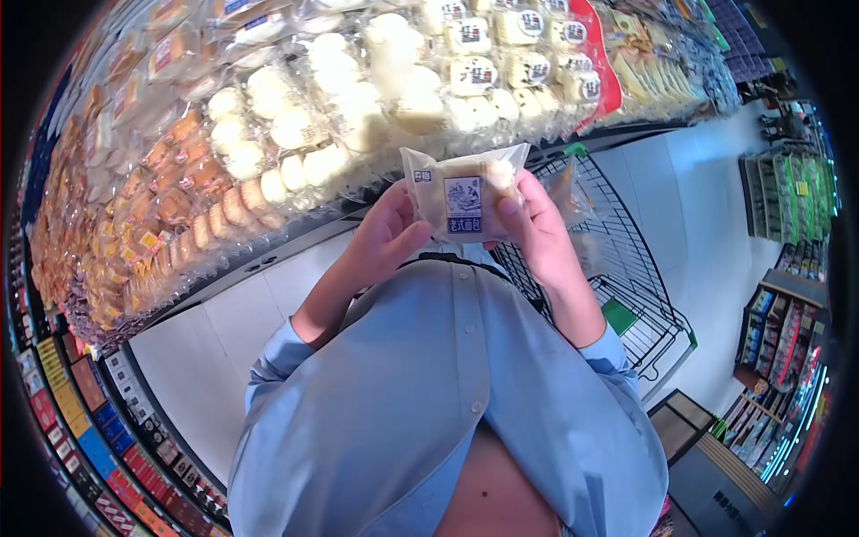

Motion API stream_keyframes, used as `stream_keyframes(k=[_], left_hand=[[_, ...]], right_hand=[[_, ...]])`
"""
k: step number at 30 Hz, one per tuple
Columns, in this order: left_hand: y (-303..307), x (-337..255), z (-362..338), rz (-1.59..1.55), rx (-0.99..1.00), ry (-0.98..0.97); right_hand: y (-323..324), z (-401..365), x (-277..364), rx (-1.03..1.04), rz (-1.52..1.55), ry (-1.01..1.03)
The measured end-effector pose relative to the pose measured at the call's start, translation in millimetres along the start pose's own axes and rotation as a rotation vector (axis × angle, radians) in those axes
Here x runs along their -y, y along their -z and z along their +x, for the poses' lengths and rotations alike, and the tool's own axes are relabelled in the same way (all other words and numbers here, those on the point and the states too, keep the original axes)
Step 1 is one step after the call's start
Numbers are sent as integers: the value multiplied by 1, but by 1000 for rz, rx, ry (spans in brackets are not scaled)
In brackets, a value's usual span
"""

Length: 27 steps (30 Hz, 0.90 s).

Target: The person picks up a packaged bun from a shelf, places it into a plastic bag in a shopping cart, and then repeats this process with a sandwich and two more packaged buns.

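Note:
A clear bag of bread (463,199) with a blue-and-white label is held up in front of my body, its label facing me. My left hand (391,228) grips the bag's left side, thumb on the front near the lower corner. On the right side my right hand (540,228) holds it, with the thumb pressed on the front. The other fingers are partly hidden behind the bag. Just beyond my hands lies the bread display (358,116), with rows of pale wrapped buns.
A black wire shopping cart (626,242) with green trim stands right of my hands, holding some clear bags. Browner packaged breads (170,215) fill the display's left part. Shelves of boxes (116,447) stand at lower left, more shelves (783,197) at right. White floor tiles (707,197) show beyond the cart.

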<state>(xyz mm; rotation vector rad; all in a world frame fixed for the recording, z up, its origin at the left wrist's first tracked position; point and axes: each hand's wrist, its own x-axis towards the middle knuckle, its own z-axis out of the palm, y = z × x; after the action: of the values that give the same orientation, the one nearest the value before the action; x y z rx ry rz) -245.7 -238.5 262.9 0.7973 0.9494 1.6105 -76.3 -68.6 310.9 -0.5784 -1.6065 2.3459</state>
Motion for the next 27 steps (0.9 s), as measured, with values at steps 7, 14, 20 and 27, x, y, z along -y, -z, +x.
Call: stream_keyframes(k=[7, 14, 20, 27], left_hand=[[-46, 42, 33, 50, 14, 180], [-93, 88, 58, -90, 37, 297], [-140, 114, 76, -168, 88, 451], [-167, 148, 98, -120, 92, 530]], right_hand=[[39, -45, -8, -177, -99, -4], [83, -89, -4, -431, -474, 76], [131, -128, -9, -546, -722, 67], [187, -162, -45, -629, -384, 3]])
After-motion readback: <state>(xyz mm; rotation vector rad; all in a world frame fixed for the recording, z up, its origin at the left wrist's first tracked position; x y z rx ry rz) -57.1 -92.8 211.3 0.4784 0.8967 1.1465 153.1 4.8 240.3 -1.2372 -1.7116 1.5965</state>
